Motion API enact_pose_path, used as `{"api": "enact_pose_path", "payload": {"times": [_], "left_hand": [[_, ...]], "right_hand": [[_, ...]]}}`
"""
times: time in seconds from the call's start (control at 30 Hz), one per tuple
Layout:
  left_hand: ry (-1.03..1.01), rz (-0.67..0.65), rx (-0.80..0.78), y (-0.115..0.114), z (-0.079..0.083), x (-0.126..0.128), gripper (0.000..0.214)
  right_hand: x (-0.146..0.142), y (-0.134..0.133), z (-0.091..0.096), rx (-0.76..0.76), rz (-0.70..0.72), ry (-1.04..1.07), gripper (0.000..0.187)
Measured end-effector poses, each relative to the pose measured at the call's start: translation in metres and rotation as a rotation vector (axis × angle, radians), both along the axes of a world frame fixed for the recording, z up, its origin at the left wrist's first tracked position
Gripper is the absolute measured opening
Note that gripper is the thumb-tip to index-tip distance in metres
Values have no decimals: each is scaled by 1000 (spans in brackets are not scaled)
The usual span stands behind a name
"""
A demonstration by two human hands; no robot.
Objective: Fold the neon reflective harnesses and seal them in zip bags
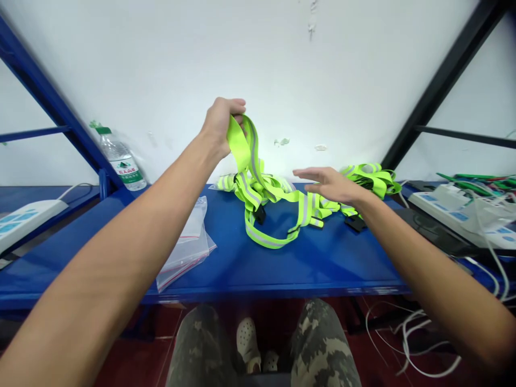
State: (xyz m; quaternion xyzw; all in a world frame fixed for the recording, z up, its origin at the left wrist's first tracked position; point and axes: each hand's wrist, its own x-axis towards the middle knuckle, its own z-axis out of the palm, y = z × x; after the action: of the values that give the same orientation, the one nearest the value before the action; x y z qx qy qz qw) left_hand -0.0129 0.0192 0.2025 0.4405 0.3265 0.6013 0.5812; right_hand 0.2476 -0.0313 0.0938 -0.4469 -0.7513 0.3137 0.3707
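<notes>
Blue metal shelf (pixel 282 269) against white wall (pixel 169 64), lime reflective straps (pixel 258 199) heaped on it, one length lifted. Left hand (pixel 221 124) raised, fingers curled shut around the strap; right hand (pixel 328 185) open, fingers extended loosely together, just above second strap bundle (pixel 371 180); zip bag (pixel 187 250) lies left of the heap.

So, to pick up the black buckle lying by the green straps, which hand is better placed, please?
Right, probably. The right hand is open, empty and close above the black buckle, while the left hand is raised away, gripping the neon yellow reflective strap.
</notes>
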Motion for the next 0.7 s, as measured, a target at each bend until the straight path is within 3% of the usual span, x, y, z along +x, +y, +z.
{"api": "enact_pose_path", "payload": {"times": [0.1,0.17,0.23,0.33,0.47,0.6,0.7], "left_hand": [[23,-38,75,-8,-2,9,22],[26,-76,69,-12,-2,12,30],[33,-102,67,-17,-1,15,35],[40,-138,76,-21,0,16,37],[39,-145,67,-21,-5,9,36],[60,-95,42,-20,-14,-6,32],[84,-93,50,-17,-20,-17,31]], "right_hand": [[-33,6,5,100,12,197,35],[-52,10,8,149,64,191,34],[-67,12,11,192,128,20,34],[-80,13,15,191,164,-417,32],[-79,16,22,128,79,-856,24],[-61,24,29,43,116,-935,33],[-45,29,34,35,65,-904,39]]}}
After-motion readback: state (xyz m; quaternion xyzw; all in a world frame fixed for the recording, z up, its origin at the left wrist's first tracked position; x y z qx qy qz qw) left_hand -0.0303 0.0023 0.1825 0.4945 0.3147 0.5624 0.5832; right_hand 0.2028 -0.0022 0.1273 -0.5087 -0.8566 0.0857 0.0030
